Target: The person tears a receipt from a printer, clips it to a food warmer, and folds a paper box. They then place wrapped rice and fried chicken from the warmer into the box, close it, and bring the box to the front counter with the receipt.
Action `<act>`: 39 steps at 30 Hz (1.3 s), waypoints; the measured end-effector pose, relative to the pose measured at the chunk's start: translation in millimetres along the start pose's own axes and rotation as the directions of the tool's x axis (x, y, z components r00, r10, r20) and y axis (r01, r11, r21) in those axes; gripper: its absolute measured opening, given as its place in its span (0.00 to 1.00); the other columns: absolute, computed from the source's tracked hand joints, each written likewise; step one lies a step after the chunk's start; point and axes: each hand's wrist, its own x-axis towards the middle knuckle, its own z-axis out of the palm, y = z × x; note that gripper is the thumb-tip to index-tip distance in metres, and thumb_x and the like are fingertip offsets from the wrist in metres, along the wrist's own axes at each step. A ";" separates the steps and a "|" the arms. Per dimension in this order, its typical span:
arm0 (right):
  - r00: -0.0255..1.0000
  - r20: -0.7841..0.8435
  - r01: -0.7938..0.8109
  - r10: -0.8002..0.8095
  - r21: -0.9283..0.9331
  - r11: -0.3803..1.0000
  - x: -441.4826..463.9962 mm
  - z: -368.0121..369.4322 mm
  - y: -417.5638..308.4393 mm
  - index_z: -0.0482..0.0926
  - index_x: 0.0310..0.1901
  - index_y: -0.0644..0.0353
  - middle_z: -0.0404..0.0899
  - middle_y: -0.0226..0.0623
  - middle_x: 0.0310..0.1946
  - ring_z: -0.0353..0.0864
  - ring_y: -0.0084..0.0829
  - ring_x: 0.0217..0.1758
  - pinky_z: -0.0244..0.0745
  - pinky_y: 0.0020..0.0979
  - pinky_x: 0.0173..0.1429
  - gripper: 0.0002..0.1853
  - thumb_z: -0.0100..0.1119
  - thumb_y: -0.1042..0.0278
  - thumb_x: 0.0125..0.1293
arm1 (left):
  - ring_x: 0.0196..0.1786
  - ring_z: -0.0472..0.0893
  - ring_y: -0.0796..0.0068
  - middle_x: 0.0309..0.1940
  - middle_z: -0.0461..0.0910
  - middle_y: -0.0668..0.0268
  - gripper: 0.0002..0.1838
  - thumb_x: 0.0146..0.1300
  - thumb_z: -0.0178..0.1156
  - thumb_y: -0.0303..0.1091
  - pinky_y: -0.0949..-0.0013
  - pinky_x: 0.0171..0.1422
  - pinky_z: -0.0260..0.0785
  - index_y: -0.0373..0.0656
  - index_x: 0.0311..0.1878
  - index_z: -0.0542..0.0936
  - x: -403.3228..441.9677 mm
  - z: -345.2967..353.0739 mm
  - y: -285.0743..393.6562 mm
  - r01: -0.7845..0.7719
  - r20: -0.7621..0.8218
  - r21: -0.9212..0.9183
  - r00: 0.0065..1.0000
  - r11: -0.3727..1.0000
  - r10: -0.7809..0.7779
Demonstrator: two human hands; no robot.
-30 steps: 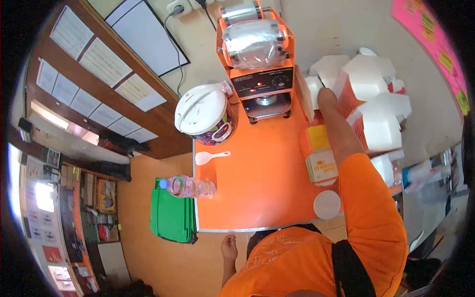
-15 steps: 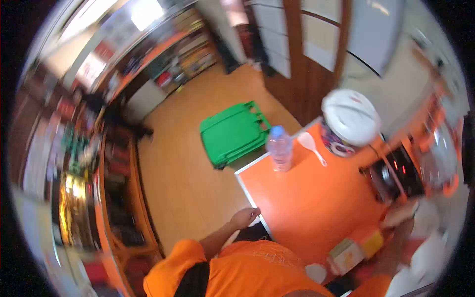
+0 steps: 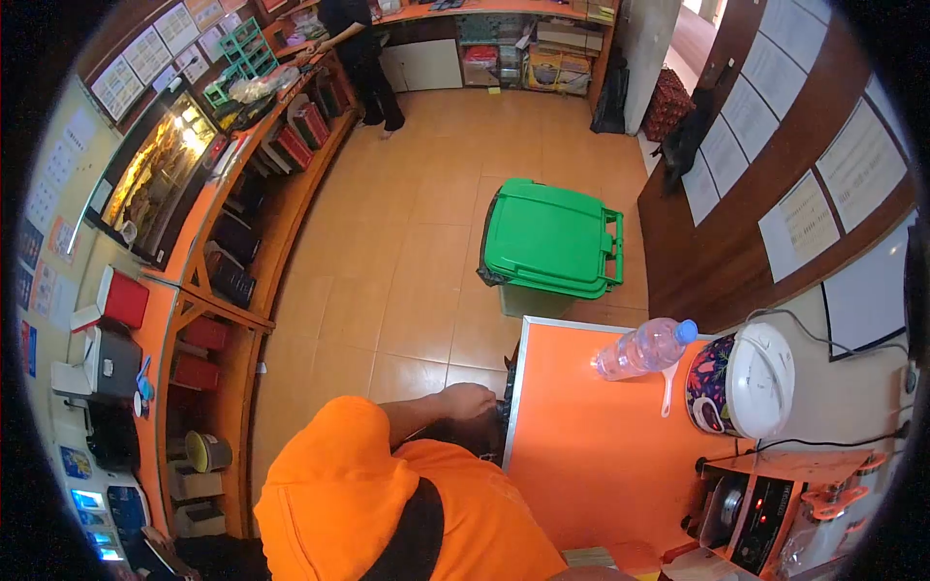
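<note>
My left hand (image 3: 467,400) is held low beside the left edge of an orange-topped table (image 3: 591,455). Its fingers are curled closed, and whatever they may hold is hidden. Just past the knuckles, a black object (image 3: 504,397) shows against the table's side; I cannot make out what it is. My right hand is out of view. On the tabletop stand a clear plastic bottle (image 3: 639,351) with a blue cap, a pale pink rice paddle (image 3: 668,390) and a patterned rice cooker (image 3: 741,382) with a white lid.
A green wheeled bin (image 3: 547,237) stands beyond the table. Black-and-orange electrical equipment (image 3: 760,513) sits at the right. Along the left runs a shelved counter (image 3: 291,213) with a lit display case (image 3: 160,179). A person (image 3: 356,58) stands at its far end; another person's hand (image 3: 160,552) is bottom left.
My view has swung left and sharpened, so the bin and table sit further right and the left counter shows clearly. My left hand stays low by the table edge.
</note>
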 end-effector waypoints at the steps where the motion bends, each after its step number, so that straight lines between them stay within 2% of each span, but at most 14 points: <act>1: 1.000 0.006 -0.001 0.001 0.002 1.000 -1.4 1.5 -1.3 0.86 0.38 0.58 0.87 0.45 0.37 0.88 0.45 0.41 0.85 0.47 0.44 0.13 0.50 0.66 0.70 | 0.51 0.80 0.46 0.44 0.82 0.50 0.17 0.74 0.47 0.43 0.49 0.57 0.72 0.40 0.48 0.80 -1.8 -1.4 -1.7 0.000 -0.002 -0.001 1.000 1.000 0.000; 18: 0.999 0.031 -0.027 0.027 0.006 1.000 -17.2 7.9 28.4 0.86 0.34 0.57 0.87 0.44 0.34 0.89 0.44 0.37 0.85 0.46 0.41 0.13 0.52 0.66 0.69 | 0.50 0.81 0.46 0.44 0.82 0.49 0.14 0.69 0.51 0.39 0.49 0.56 0.72 0.41 0.45 0.80 -2.7 -6.9 -15.9 0.021 -0.092 -0.060 0.995 0.998 -0.027; 21: 0.998 0.050 -0.027 0.026 0.006 1.000 -26.3 11.2 64.0 0.86 0.33 0.57 0.87 0.44 0.34 0.89 0.43 0.37 0.85 0.46 0.41 0.13 0.52 0.66 0.69 | 0.50 0.81 0.47 0.43 0.82 0.49 0.14 0.70 0.52 0.40 0.50 0.56 0.73 0.41 0.45 0.81 -3.9 -2.7 -20.9 0.002 -0.078 -0.033 0.997 0.999 -0.004; 24: 0.994 0.074 -0.084 0.084 0.004 0.996 -49.0 13.4 119.8 0.86 0.33 0.57 0.87 0.44 0.33 0.89 0.43 0.36 0.85 0.46 0.40 0.13 0.52 0.67 0.69 | 0.50 0.82 0.48 0.43 0.84 0.50 0.16 0.72 0.52 0.41 0.52 0.56 0.74 0.40 0.47 0.83 -3.0 -2.2 -10.8 0.098 -0.061 0.006 0.993 0.995 -0.097; 25: 0.992 0.082 -0.094 0.095 -0.006 0.996 -53.5 16.5 130.4 0.86 0.32 0.57 0.87 0.44 0.33 0.89 0.43 0.36 0.85 0.46 0.40 0.13 0.52 0.67 0.69 | 0.48 0.83 0.49 0.43 0.84 0.50 0.15 0.72 0.53 0.39 0.53 0.55 0.75 0.39 0.48 0.83 -1.6 -1.4 -17.3 -0.002 -0.071 0.010 0.997 1.000 0.002; 26: 0.988 0.090 -0.128 0.129 -0.019 0.992 -64.6 19.1 149.3 0.86 0.32 0.57 0.87 0.44 0.33 0.89 0.43 0.36 0.85 0.46 0.40 0.13 0.52 0.67 0.69 | 0.47 0.83 0.49 0.41 0.85 0.50 0.13 0.71 0.55 0.37 0.54 0.54 0.75 0.39 0.47 0.83 -2.0 -8.7 -4.9 0.048 -0.052 0.050 0.998 0.998 -0.046; 28: 0.990 0.082 -0.113 0.115 -0.024 0.993 -39.4 33.4 146.8 0.86 0.32 0.57 0.87 0.44 0.32 0.89 0.43 0.36 0.85 0.46 0.40 0.13 0.53 0.67 0.69 | 0.42 0.85 0.54 0.38 0.85 0.52 0.12 0.70 0.56 0.35 0.58 0.49 0.77 0.38 0.44 0.84 -0.3 2.9 -24.2 -0.082 -0.146 0.045 0.985 0.996 0.088; 30: 0.993 0.000 -0.119 0.119 -0.073 0.990 -5.2 33.8 138.0 0.86 0.31 0.57 0.87 0.44 0.32 0.89 0.43 0.35 0.85 0.46 0.39 0.13 0.53 0.67 0.69 | 0.39 0.85 0.61 0.36 0.85 0.55 0.10 0.70 0.55 0.32 0.62 0.45 0.78 0.38 0.44 0.84 1.3 19.9 -52.1 -0.018 -0.092 -0.197 0.996 0.980 0.000; 32: 0.980 -0.088 -0.198 0.181 -0.249 0.948 -5.9 14.7 127.2 0.86 0.31 0.57 0.87 0.45 0.32 0.89 0.44 0.36 0.85 0.46 0.40 0.14 0.52 0.66 0.69 | 0.38 0.85 0.65 0.35 0.85 0.57 0.09 0.71 0.55 0.30 0.64 0.42 0.78 0.38 0.44 0.83 -6.3 4.8 -20.6 -0.032 -0.053 -0.113 0.998 0.993 0.026; 33: 0.980 -0.099 -0.193 0.173 -0.256 0.947 -16.1 -23.0 100.7 0.86 0.32 0.57 0.87 0.45 0.31 0.89 0.44 0.36 0.85 0.46 0.41 0.14 0.51 0.66 0.69 | 0.39 0.85 0.64 0.36 0.86 0.57 0.09 0.72 0.55 0.31 0.64 0.42 0.78 0.36 0.45 0.82 -5.1 10.2 -33.5 -0.071 -0.044 -0.054 0.997 0.996 0.068; 34: 0.987 -0.089 -0.150 0.131 -0.261 0.954 -21.9 -28.0 100.0 0.86 0.35 0.58 0.87 0.44 0.32 0.89 0.45 0.37 0.85 0.45 0.42 0.14 0.50 0.67 0.69 | 0.39 0.85 0.64 0.37 0.86 0.56 0.10 0.73 0.55 0.32 0.64 0.41 0.78 0.36 0.45 0.82 -2.0 14.2 -45.9 -0.067 -0.022 -0.142 0.998 0.988 0.065; 36: 0.976 -0.046 -0.215 0.211 -0.254 0.943 -17.0 -25.0 95.2 0.86 0.37 0.60 0.86 0.45 0.36 0.88 0.47 0.39 0.85 0.44 0.42 0.13 0.50 0.68 0.69 | 0.39 0.85 0.64 0.37 0.86 0.56 0.10 0.73 0.56 0.32 0.64 0.41 0.78 0.36 0.45 0.82 -5.6 -1.4 -24.0 -0.046 0.000 -0.083 0.999 0.995 0.046; 38: 0.986 -0.132 -0.132 0.104 -0.226 0.965 -15.1 -20.0 99.5 0.84 0.38 0.60 0.83 0.48 0.39 0.87 0.54 0.43 0.82 0.48 0.50 0.09 0.53 0.71 0.67 | 0.39 0.85 0.64 0.37 0.86 0.55 0.10 0.73 0.57 0.32 0.63 0.41 0.78 0.36 0.45 0.82 1.5 -1.2 -35.8 -0.099 -0.004 -0.095 0.995 0.991 0.099; 39: 0.981 -0.155 -0.141 0.113 -0.187 0.972 -21.0 -29.8 90.5 0.84 0.38 0.62 0.81 0.47 0.38 0.87 0.55 0.41 0.84 0.48 0.47 0.09 0.53 0.72 0.67 | 0.39 0.85 0.63 0.37 0.86 0.55 0.10 0.73 0.57 0.33 0.63 0.41 0.78 0.36 0.45 0.82 2.1 -4.7 -32.1 -0.077 -0.004 -0.090 0.997 0.993 0.077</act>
